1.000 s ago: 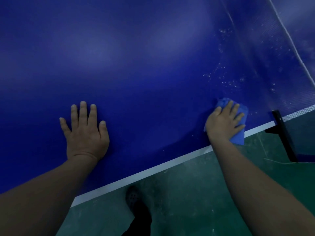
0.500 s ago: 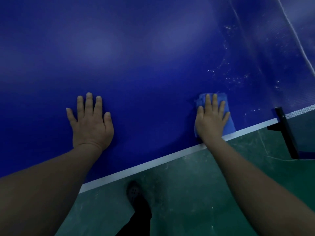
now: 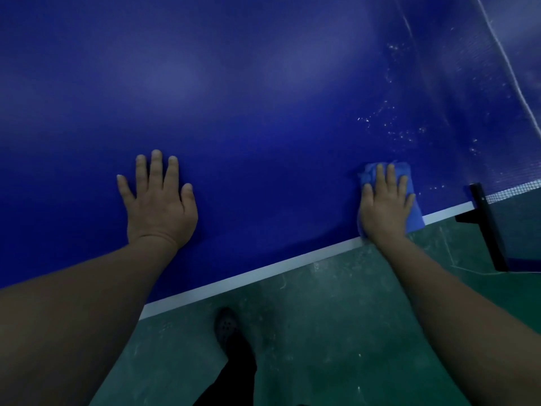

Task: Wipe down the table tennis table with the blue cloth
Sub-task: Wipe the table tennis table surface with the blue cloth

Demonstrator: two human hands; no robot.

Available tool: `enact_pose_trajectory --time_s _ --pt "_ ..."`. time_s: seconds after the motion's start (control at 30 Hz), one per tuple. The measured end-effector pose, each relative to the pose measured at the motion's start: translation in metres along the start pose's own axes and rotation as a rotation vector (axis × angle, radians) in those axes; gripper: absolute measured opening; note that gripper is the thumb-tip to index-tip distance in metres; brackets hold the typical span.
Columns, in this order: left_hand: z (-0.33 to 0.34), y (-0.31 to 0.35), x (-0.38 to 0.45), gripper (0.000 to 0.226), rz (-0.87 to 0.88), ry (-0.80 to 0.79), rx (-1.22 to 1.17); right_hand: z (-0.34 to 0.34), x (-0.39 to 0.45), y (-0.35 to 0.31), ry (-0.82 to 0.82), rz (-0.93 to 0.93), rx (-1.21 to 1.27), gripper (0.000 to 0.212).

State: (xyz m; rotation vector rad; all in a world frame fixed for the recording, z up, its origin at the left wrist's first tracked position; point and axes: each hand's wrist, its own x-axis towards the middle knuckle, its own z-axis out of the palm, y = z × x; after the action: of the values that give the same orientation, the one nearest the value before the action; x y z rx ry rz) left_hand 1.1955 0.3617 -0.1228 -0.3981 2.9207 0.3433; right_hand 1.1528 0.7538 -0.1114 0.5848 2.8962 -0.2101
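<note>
Fingers (image 3: 390, 178) of the right hand (image 3: 385, 206) lie straight and slightly spread, pressing the crumpled blue cloth (image 3: 409, 197) flat; those of the left hand (image 3: 159, 205) are splayed, palm down, holding nothing. Both rest on the dark blue table tennis table (image 3: 248, 98), near its white edge line (image 3: 263, 272). Beyond it lies the green floor (image 3: 336, 317). Just right of the cloth stands the black net post (image 3: 487, 227).

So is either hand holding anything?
Neither grips anything. The right hand presses flat on the middle of the blue cloth; the left hand lies bare on the table.
</note>
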Motion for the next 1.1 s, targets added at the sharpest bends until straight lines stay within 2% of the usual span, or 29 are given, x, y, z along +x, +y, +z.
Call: enact_pose_trajectory --time_s 0.07,0.1,0.17,0.23,0.3,0.4,0.47,0.6,0.67,0.77,0.8,0.87,1.0,1.07,1.1 --pt "0.0 -0.001 0.0 0.062 0.001 0.004 -0.001 0.008 -0.013 -0.037 0.041 0.13 0.05 0.059" --pt "0.001 -0.001 -0.001 0.062 0.0 0.004 -0.001 0.015 -0.029 -0.06 0.041 0.112 0.058 0.059" --pt "0.001 -0.001 -0.001 0.062 -0.003 0.004 0.003 0.032 -0.078 -0.101 0.008 -0.159 0.025 0.062" --pt "0.0 -0.001 -0.001 0.062 -0.004 0.005 0.003 0.038 -0.119 -0.114 -0.139 -0.498 -0.024 0.066" --pt "0.0 -0.001 -0.001 0.062 0.001 0.003 -0.001 0.032 -0.108 -0.088 -0.168 -0.59 -0.032 0.068" --pt "0.001 -0.002 -0.001 0.062 0.003 0.002 0.001 0.015 -0.057 -0.025 -0.039 -0.33 -0.077 0.072" --pt "0.002 -0.003 0.0 0.062 0.004 0.006 0.003 0.001 -0.026 0.001 -0.031 -0.154 -0.066 0.073" --pt "0.002 -0.003 0.0 0.062 0.005 0.013 -0.008 0.002 -0.006 -0.029 0.014 0.089 0.029 0.065" --pt "0.002 -0.003 -0.001 0.062 0.003 0.011 -0.007 0.011 -0.021 -0.06 -0.028 0.032 0.005 0.066" --pt "0.002 -0.003 -0.002 0.063 0.004 -0.001 0.023 0.018 -0.064 -0.072 -0.115 -0.374 -0.079 0.07" --pt "0.002 -0.002 -0.003 0.064 0.004 -0.006 0.034 0.016 -0.063 -0.061 -0.136 -0.443 -0.094 0.071" --pt "0.001 -0.002 -0.004 0.07 0.0 -0.001 0.044 0.008 -0.04 -0.026 -0.099 -0.374 -0.094 0.071" --pt "-0.002 0.015 -0.008 0.076 0.056 0.027 0.042 -0.007 0.013 0.029 -0.014 0.057 -0.001 0.065" --pt "0.001 0.05 -0.009 0.072 0.112 0.012 0.021 -0.003 0.012 0.015 0.019 0.093 0.019 0.065" --pt "0.004 0.074 -0.009 0.068 0.146 0.003 0.01 0.0 0.006 0.0 0.023 0.033 0.018 0.065"
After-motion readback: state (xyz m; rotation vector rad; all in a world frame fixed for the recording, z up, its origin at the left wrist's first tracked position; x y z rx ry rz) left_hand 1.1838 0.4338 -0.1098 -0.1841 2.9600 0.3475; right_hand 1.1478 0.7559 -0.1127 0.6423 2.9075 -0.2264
